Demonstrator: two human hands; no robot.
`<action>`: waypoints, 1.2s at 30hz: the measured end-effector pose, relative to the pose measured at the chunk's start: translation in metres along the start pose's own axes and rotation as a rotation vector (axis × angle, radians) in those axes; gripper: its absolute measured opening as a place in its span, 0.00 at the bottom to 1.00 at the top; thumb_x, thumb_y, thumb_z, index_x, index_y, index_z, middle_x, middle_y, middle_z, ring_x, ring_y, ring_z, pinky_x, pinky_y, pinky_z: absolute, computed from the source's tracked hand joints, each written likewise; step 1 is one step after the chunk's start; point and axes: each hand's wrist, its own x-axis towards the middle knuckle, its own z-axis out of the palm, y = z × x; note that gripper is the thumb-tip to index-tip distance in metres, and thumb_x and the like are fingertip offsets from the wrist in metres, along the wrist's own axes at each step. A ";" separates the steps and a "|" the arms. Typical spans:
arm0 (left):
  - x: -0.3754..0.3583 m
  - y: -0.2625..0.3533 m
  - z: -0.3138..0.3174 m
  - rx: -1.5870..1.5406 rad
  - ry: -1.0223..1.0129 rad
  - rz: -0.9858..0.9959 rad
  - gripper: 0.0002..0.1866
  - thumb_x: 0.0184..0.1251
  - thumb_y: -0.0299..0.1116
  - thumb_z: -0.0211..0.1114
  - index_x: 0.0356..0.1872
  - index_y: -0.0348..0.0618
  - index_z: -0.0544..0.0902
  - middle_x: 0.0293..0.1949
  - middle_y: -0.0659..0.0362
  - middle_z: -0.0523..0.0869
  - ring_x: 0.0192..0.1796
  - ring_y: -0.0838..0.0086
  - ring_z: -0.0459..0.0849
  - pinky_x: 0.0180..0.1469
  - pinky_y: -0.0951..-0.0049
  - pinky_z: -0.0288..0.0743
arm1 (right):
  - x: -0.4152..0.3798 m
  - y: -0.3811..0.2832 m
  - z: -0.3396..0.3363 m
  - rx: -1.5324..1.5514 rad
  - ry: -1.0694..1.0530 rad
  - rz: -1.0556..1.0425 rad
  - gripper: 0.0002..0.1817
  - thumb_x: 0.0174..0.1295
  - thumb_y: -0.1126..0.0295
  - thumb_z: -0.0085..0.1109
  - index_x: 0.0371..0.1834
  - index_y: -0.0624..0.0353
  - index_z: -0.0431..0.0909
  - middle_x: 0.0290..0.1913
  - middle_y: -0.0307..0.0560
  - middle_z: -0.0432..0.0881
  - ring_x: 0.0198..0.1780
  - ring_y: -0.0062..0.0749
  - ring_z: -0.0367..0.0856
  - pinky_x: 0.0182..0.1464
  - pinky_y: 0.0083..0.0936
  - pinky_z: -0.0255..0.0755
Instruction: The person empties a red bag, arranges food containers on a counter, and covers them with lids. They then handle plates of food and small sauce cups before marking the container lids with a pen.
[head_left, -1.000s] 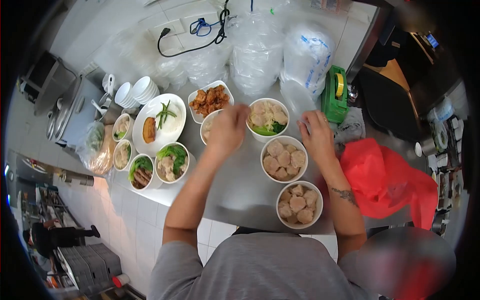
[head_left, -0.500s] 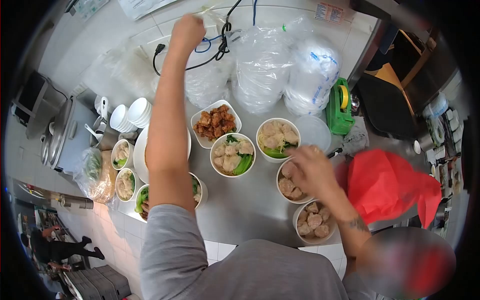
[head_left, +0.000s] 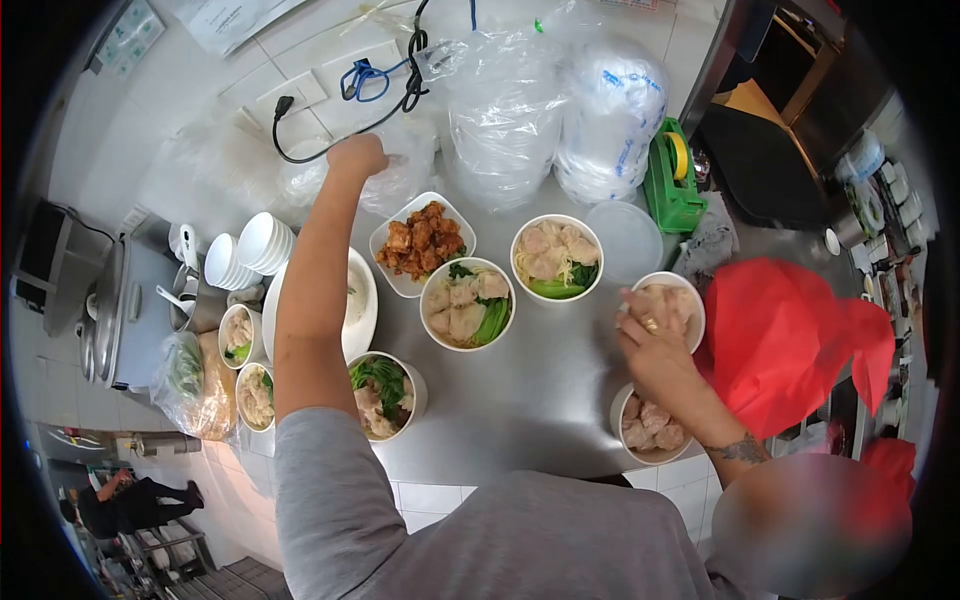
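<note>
My left hand [head_left: 358, 156] is closed at the clear plastic bags [head_left: 405, 165] behind the counter; its fingertips are hidden. At the right, my right hand [head_left: 650, 335] grips the left rim of a white bowl of dumplings [head_left: 672, 302], its fingers over the edge. Just below it stands a bowl of meatballs [head_left: 655, 428], upright. Two bowls with dumplings and greens [head_left: 466, 305] [head_left: 556, 258] are in the middle, beside a square dish of fried pieces [head_left: 425, 242]. Another bowl with greens [head_left: 385, 397] is right of my left forearm.
Left are stacked white bowls [head_left: 265, 243], small filled bowls [head_left: 256, 396] and a large plate [head_left: 365, 305]. A clear lid [head_left: 625, 243], green tape dispenser [head_left: 674, 178] and red bag [head_left: 785, 345] lie right. A person [head_left: 135, 505] is far left; a blurred round shape [head_left: 810, 525] covers the lower right.
My left hand has come down from the wall to the clear bags. My right hand has moved right, and the dumpling bowl has shifted right and up, away from the middle bowls.
</note>
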 end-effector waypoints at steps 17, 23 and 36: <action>-0.010 -0.002 0.013 0.131 0.210 0.228 0.13 0.56 0.38 0.61 0.40 0.45 0.80 0.43 0.50 0.84 0.49 0.59 0.82 0.50 0.50 0.72 | -0.064 -0.039 0.028 -0.026 -0.033 0.005 0.11 0.55 0.71 0.54 0.41 0.57 0.79 0.57 0.48 0.73 0.66 0.38 0.64 0.66 0.60 0.47; -0.017 0.020 0.032 0.062 0.220 0.263 0.15 0.55 0.41 0.61 0.41 0.45 0.80 0.47 0.53 0.83 0.51 0.59 0.80 0.53 0.43 0.67 | 0.033 -0.088 0.052 0.957 0.318 0.434 0.11 0.55 0.74 0.60 0.42 0.59 0.74 0.33 0.46 0.78 0.36 0.39 0.78 0.39 0.32 0.70; -0.039 -0.006 0.008 -0.616 0.403 0.429 0.10 0.47 0.34 0.61 0.22 0.35 0.78 0.17 0.55 0.78 0.23 0.70 0.76 0.30 0.69 0.70 | 0.046 -0.075 0.058 1.488 0.093 0.652 0.20 0.54 0.78 0.52 0.53 0.61 0.75 0.23 0.35 0.71 0.18 0.17 0.68 0.19 0.18 0.63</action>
